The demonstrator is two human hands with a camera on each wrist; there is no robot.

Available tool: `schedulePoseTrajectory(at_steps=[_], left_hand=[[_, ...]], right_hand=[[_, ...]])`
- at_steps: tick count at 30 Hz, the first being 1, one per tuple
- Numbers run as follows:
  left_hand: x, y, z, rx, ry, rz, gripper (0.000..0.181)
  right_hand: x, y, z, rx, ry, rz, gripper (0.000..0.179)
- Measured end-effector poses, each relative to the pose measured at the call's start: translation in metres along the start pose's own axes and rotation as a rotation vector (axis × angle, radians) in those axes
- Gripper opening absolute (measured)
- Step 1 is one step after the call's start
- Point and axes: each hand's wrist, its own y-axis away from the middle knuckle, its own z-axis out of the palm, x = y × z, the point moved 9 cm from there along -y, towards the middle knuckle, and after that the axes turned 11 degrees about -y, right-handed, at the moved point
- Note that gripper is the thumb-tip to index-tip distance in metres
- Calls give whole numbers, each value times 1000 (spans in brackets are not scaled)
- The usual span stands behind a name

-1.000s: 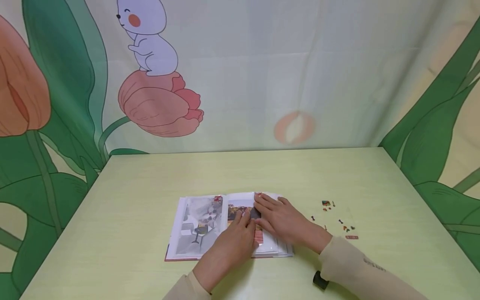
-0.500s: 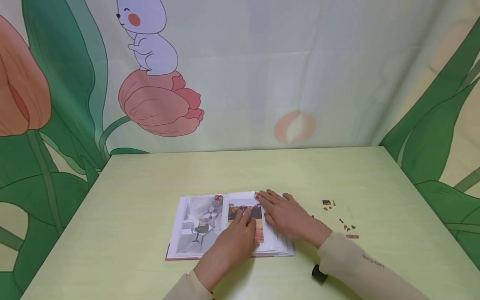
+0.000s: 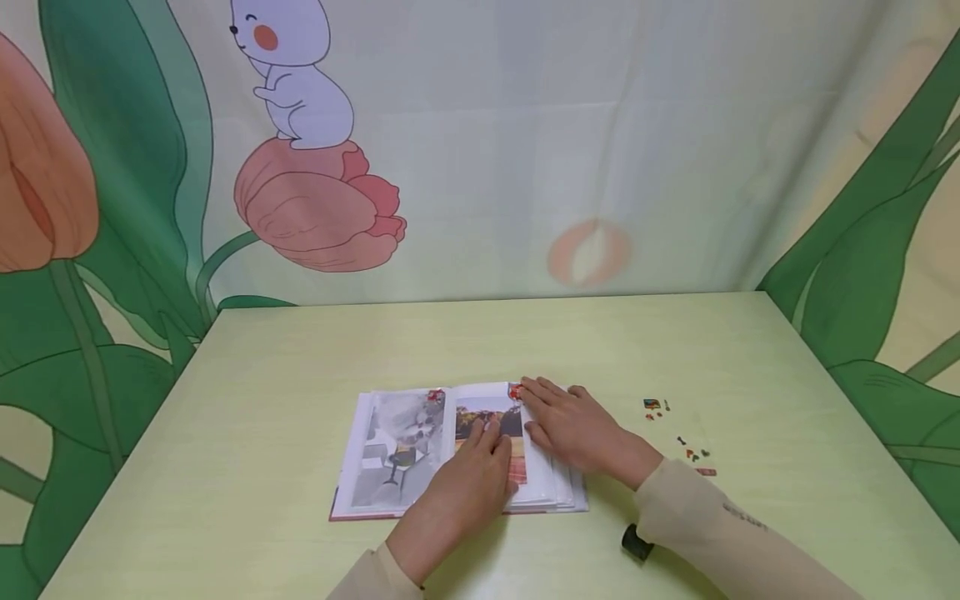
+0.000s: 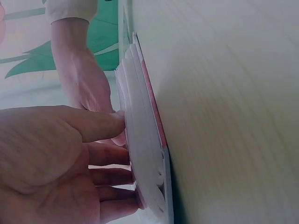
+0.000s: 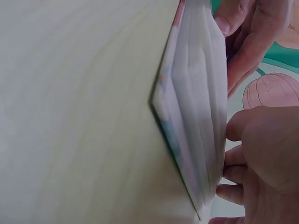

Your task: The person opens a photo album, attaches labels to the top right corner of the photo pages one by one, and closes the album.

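Observation:
A photo album [image 3: 348, 483] lies open on the table, a grey photo [image 3: 382, 483] on its left page and a landscape photo [image 3: 517, 425] on its right page. Small red stickers sit at the top of both pages; the right-page sticker [image 3: 515, 392] is just beside the right fingertips. My left hand [image 3: 468, 483] rests on the right page, its extended fingers covering part of the landscape photo. My right hand [image 3: 577, 429] lies with fingers extended over that page's outer side. Both wrist views show fingertips against the top of the page stack [image 4: 140, 121], holding nothing.
Right of the album, a clear sheet of small stickers [image 3: 693, 455] lies on the pale table [image 3: 262, 375], partly behind the right forearm. A small black object [image 3: 636, 543] shows beside the right cuff. A patterned curtain [image 3: 480, 167] hangs behind the table's far edge.
My right hand has slid slightly right and away from me across the page, uncovering the red sticker and the right part of the landscape photo. My left hand has stayed in place.

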Motion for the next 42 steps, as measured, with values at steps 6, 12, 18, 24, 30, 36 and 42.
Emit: schedulePoseTrajectory(at_steps=[6, 12, 18, 24, 30, 36, 42], left_hand=[[1, 0, 2, -10, 0, 4, 55], [-3, 1, 4, -10, 93, -19, 58], [-6, 2, 4, 8, 143, -26, 59], [-4, 3, 1, 36, 119, -8, 58], [-4, 3, 1, 25, 136, -13, 58], [-4, 2, 0, 53, 135, -1, 57], [-3, 3, 0, 54, 122, 2, 57]], right_hand=[[3, 1, 2, -15, -12, 27, 62], [7, 3, -2, 17, -36, 31, 66], [-8, 9, -6, 39, -75, -85, 65], [-19, 10, 0, 27, -17, -154, 58], [-16, 8, 3, 0, 27, -128, 58], [-3, 4, 0, -19, 24, -51, 63], [3, 1, -1, -40, 0, -20, 63]])
